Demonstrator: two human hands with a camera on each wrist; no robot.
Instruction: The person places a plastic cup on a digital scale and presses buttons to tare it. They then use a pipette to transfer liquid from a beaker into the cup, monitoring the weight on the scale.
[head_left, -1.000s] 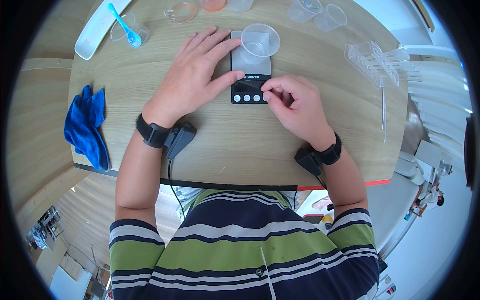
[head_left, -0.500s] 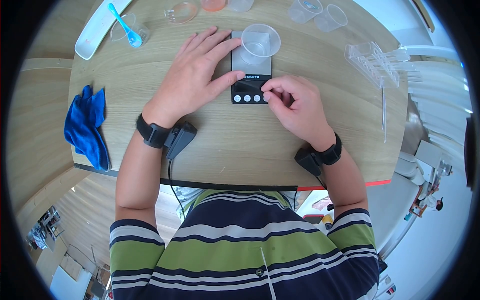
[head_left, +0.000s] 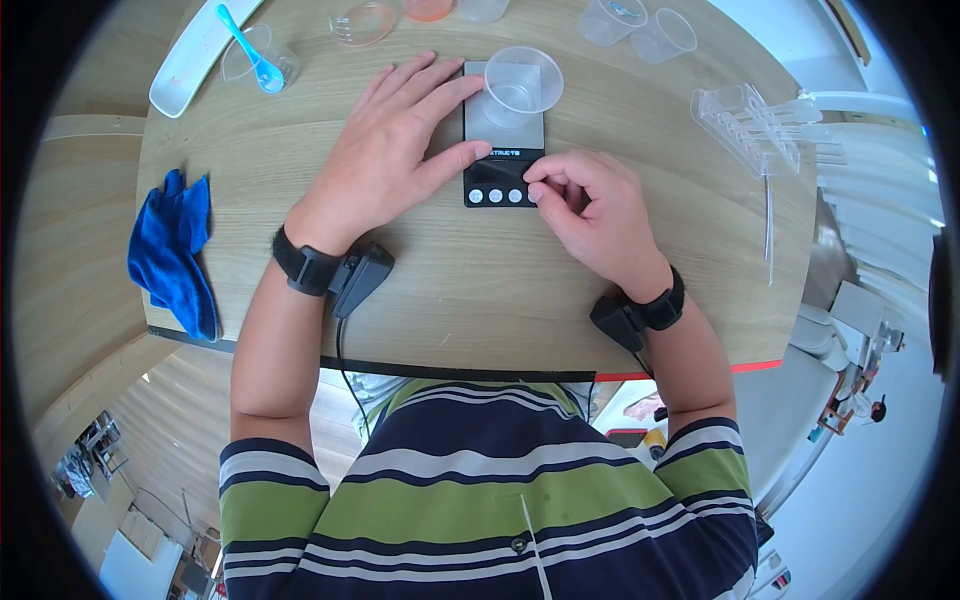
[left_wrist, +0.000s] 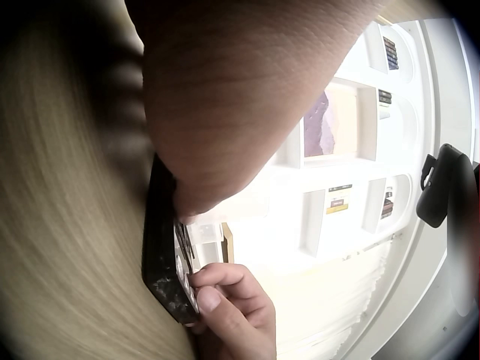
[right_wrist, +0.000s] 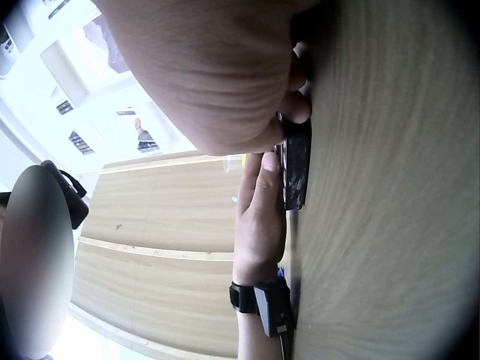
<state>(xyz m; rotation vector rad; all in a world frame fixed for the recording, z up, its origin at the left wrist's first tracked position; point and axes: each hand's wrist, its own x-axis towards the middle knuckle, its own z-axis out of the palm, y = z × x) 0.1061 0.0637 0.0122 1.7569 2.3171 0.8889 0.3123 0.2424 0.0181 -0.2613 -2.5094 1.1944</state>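
Note:
A small black digital scale (head_left: pixel 505 172) with a grey weighing plate and a row of round white buttons lies on the table. On its plate stands a clear plastic cup (head_left: pixel 523 82). My left hand (head_left: pixel 388 150) spreads flat at the scale's left side, its thumb touching the scale below the plate and its index fingertip right at the cup. With curled fingers, my right hand (head_left: pixel 598 210) pinches the scale's front right corner, covering the last button. The left wrist view shows the right thumb and index finger (left_wrist: pixel 225 277) close together at the button edge.
A blue cloth (head_left: pixel 172 250) lies at the left. Behind it are a white tray (head_left: pixel 185 80) and a cup holding a blue spoon (head_left: pixel 262 72). Several plastic cups (head_left: pixel 663 36) line the back. A clear rack (head_left: pixel 745 130) with thin rods stands at the right.

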